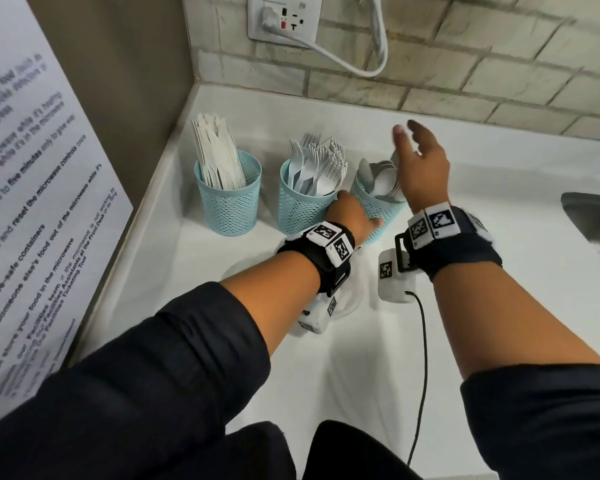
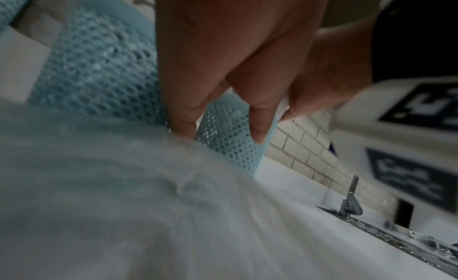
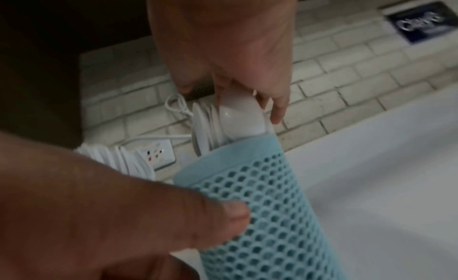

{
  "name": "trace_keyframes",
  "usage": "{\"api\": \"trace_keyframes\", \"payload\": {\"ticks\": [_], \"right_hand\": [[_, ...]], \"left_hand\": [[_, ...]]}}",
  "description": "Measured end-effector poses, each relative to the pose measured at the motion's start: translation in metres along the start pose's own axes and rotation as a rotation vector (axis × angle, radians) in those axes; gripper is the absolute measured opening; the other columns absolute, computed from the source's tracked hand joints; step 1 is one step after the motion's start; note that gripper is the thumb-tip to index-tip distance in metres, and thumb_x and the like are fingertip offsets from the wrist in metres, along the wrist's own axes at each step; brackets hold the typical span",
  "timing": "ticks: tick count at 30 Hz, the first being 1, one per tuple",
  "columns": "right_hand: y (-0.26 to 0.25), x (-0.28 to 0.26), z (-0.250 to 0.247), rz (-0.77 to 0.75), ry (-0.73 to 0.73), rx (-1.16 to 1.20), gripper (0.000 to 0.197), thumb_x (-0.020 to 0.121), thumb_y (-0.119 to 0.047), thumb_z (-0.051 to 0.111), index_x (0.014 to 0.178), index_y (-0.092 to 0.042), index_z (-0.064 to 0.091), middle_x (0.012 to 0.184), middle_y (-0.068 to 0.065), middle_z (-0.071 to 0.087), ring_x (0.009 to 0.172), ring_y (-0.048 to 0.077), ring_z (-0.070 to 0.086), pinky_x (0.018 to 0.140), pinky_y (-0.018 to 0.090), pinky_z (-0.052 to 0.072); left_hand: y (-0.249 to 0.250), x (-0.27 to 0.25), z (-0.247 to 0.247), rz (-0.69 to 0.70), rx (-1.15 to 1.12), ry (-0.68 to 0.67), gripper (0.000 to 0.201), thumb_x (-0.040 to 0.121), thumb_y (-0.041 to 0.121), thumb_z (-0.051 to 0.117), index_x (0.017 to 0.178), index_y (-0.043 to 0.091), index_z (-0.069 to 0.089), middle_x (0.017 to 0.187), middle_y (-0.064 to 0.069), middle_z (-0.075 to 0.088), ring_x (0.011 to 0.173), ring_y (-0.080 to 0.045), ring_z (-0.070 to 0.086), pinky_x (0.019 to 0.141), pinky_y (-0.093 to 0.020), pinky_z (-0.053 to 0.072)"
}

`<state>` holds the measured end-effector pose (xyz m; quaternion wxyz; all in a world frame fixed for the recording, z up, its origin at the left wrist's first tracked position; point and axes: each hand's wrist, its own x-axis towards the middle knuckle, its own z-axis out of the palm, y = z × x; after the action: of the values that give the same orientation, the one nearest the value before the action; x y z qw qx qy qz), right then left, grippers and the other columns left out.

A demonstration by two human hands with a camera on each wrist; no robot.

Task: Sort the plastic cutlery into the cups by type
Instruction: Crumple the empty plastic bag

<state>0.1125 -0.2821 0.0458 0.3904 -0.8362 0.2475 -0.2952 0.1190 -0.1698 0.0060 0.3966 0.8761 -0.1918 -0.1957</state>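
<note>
1. Dark sleeves [image 1: 174, 368] fill the foreground; beyond them knives [image 1: 215, 154], forks [image 1: 317, 164] and spoons [image 1: 378, 178] each stand in their own blue cups – sorting looks essentially finished
2. Left hand [image 1: 352, 216] grips the spoon cup [image 1: 374, 206], thumb curled against its mesh
3. Right hand [image 1: 421, 161] hovers over the spoons – fingers loosely spread, brushing a spoon bowl, gripping nothing

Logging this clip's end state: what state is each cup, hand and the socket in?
Knife cup: upright, full of knives.
Fork cup: upright, full of forks.
Spoon cup: tilted, holds spoons.
Left hand: holds the spoon cup's side.
Right hand: fingers spread over the spoons, touching them.
Socket: plug in, white cable hanging.
</note>
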Motion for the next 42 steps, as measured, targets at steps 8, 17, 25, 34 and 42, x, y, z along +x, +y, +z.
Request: {"api": "trace_keyframes", "payload": {"ticks": [8,17,25,34,42], "right_hand": [[-0.012,-0.012,-0.011,0.032,0.233,0.015,0.038,0.096,-0.034,0.041,0.112,-0.006,0.060,0.114,0.009,0.064,0.102,0.016,0.057,0.073,0.016,0.032],[-0.063,-0.064,-0.020,0.141,-0.690,-0.362,0.045,0.096,-0.048,0.038,0.087,-0.014,0.066,0.092,0.008,0.069,0.068,0.015,0.061,0.065,0.026,0.048],[-0.033,-0.102,0.013,0.174,-0.990,-0.946,0.070,0.096,-0.059,0.013,0.145,-0.011,0.030,0.152,0.008,0.031,0.139,0.027,0.030,0.113,0.040,0.022],[-0.034,-0.118,0.039,0.659,-0.877,0.066,0.071,0.093,-0.061,0.019,0.148,-0.016,0.019,0.138,0.032,0.037,0.106,0.050,0.057,0.091,0.056,0.049],[-0.051,-0.124,0.047,0.681,-0.742,0.229,0.057,0.100,-0.050,0.014,0.084,-0.010,0.052,0.098,0.020,0.062,0.084,0.033,0.062,0.068,0.038,0.052]], "left_hand": [[-0.001,-0.043,-0.039,0.105,0.177,-0.099,0.040,0.088,0.033,0.061,0.109,-0.001,0.057,0.113,-0.016,0.062,0.106,-0.029,0.058,0.080,-0.026,0.043],[-0.053,-0.078,-0.064,-0.221,0.292,0.065,0.089,0.083,0.069,0.041,0.140,0.003,0.025,0.144,-0.023,0.025,0.134,-0.038,0.022,0.110,-0.048,0.025],[-0.073,-0.097,-0.067,-0.447,0.043,-0.061,0.092,0.087,0.071,0.023,0.150,0.009,-0.001,0.156,-0.021,0.000,0.145,-0.035,0.007,0.116,-0.044,0.010],[-0.065,-0.084,-0.036,-0.330,-0.445,-0.029,0.089,0.079,0.080,0.013,0.150,0.028,0.008,0.158,-0.009,0.006,0.146,-0.026,0.009,0.118,-0.048,0.013],[-0.086,-0.061,-0.012,-0.279,-0.660,0.047,0.125,0.041,0.103,0.013,0.134,0.027,0.047,0.142,-0.011,0.045,0.129,-0.028,0.046,0.107,-0.048,0.037]]}}
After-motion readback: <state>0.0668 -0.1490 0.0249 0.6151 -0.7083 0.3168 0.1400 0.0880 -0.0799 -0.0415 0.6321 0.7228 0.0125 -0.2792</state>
